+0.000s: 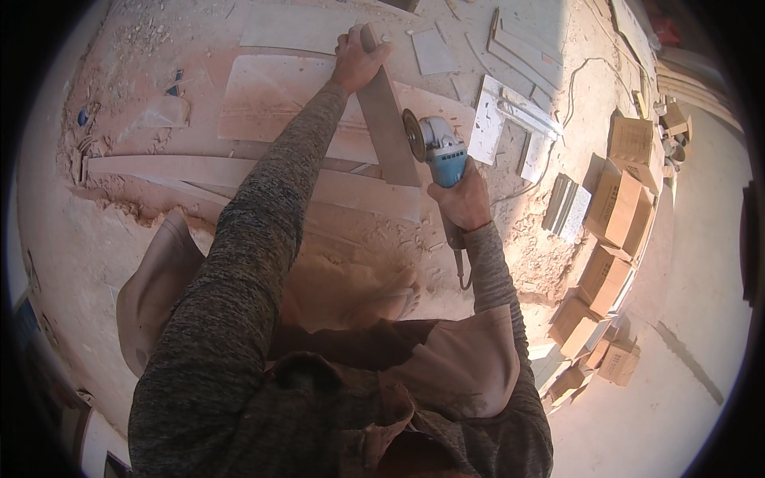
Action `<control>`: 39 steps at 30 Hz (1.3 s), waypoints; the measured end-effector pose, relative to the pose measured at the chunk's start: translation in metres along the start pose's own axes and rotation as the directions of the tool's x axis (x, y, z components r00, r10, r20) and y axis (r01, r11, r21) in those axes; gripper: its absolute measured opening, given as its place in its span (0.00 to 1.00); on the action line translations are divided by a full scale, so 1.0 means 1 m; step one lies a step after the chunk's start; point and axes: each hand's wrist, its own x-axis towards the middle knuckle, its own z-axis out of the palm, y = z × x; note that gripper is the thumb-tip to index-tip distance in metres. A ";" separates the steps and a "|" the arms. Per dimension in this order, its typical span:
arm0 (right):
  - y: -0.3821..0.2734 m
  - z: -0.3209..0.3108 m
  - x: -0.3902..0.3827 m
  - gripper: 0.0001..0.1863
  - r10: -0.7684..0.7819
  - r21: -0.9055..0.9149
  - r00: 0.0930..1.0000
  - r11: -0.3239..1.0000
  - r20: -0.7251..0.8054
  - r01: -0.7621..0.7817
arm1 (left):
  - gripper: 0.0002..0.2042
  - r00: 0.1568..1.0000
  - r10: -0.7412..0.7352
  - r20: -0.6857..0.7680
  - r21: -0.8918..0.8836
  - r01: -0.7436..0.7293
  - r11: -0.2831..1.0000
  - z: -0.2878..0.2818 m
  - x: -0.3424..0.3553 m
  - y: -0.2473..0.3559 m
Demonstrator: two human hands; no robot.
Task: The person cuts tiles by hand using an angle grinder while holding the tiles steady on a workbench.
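My right hand (466,199) is wrapped round the blue body of an angle grinder (449,166) with a silver head. Its round disc (413,134) stands on edge right beside the long side of a narrow grey-brown strip (388,127), which looks like cut tile; whether they touch I cannot tell. At the strip's far end, my left hand (358,60) is closed over it with the arm stretched out. The strip slants across larger pale pink, dusty slabs (267,92) on the ground. From the grinder's rear a dark cord (461,275) hangs down.
Offcuts and narrow strips (522,52) lie at the far right, near a white speckled piece (488,119). Opened cardboard boxes (613,207) line the right side, with a ribbed stack of tiles (566,207) before them. A loose cable (570,88) crosses the dusty ground. My knees flank the near side.
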 end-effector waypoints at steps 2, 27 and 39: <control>-0.001 -0.001 0.001 0.34 0.011 -0.014 1.000 1.000 0.003 -0.011 | 0.45 1.000 0.004 -0.004 0.009 -0.004 1.000 0.000 -0.001 0.001; 0.017 -0.006 -0.011 0.32 0.046 0.049 0.999 0.998 -0.019 -0.045 | 0.48 0.998 -0.019 0.062 -0.032 0.021 0.999 -0.003 -0.001 0.004; 0.018 -0.005 -0.031 0.32 0.023 -0.037 1.000 0.999 -0.020 -0.024 | 0.45 1.000 -0.009 0.027 0.024 0.008 1.000 -0.001 0.000 0.003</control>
